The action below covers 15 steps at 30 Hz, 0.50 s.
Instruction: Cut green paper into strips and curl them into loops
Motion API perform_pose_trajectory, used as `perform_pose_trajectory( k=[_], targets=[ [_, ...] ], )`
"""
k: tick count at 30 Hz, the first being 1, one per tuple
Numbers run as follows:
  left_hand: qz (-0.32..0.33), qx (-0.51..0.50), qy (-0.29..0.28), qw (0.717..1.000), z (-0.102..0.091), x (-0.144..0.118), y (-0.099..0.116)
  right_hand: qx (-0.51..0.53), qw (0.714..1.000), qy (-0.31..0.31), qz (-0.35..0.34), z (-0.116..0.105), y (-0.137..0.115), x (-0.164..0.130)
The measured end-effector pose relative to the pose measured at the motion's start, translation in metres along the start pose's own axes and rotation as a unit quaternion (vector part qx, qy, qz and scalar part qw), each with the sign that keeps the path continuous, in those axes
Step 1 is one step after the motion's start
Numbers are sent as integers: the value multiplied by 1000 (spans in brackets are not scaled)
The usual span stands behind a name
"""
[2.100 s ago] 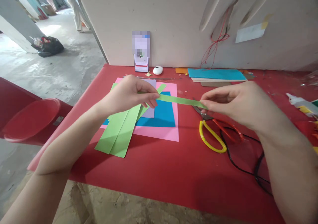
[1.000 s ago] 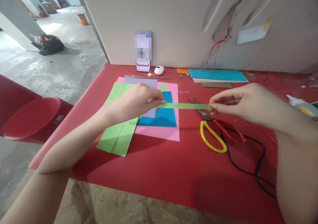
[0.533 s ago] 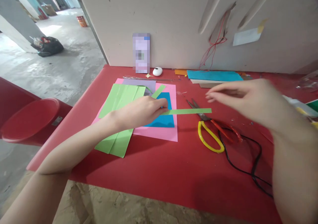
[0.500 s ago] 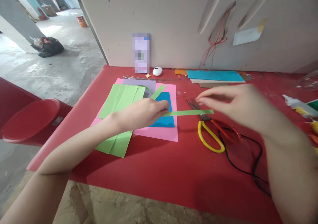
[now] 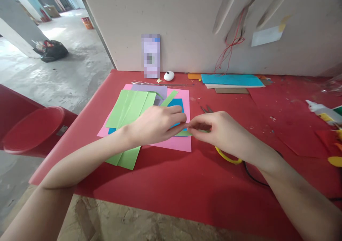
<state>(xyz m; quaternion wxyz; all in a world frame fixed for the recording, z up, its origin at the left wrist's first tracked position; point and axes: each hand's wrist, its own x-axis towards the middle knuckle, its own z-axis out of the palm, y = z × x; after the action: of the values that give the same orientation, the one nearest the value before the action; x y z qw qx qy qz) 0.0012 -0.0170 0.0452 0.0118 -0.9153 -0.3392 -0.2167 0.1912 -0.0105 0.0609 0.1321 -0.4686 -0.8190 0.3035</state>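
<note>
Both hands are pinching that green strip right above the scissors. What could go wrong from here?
1. The left hand and right hand pinch the thin green strip close together; a hard pull could tear or crease it.
2. The scissors lie under the right wrist, blades poking out beyond the hand; lowering it could snag or nick.
3. The left forearm crosses the loose green sheets and may drag them.

Bare red table (image 5: 171, 184) in front, scissors (image 5: 227, 155) and black cable (image 5: 251, 173) right, paper sheets (image 5: 130, 107) left

A red table (image 5: 171, 191) carries a pink sheet (image 5: 176, 143), scissors (image 5: 227, 157), a black cable (image 5: 253, 175) and stacked papers (image 5: 232, 81).
</note>
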Motion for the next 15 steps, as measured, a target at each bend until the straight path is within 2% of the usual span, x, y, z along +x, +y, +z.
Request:
perform_pose_trajectory(
  k=[7,12,15],
  targets=[
    [-18,-58,-8,998,1,-1,-1,18,1000,-8,-21,2,1,-1],
    [-12,-73,-50,996,-2,0,2,3,998,25,-54,0,1,-1],
    [-17,-58,-31,998,-3,1,3,1,997,47,-68,-1,0,0]
  ],
)
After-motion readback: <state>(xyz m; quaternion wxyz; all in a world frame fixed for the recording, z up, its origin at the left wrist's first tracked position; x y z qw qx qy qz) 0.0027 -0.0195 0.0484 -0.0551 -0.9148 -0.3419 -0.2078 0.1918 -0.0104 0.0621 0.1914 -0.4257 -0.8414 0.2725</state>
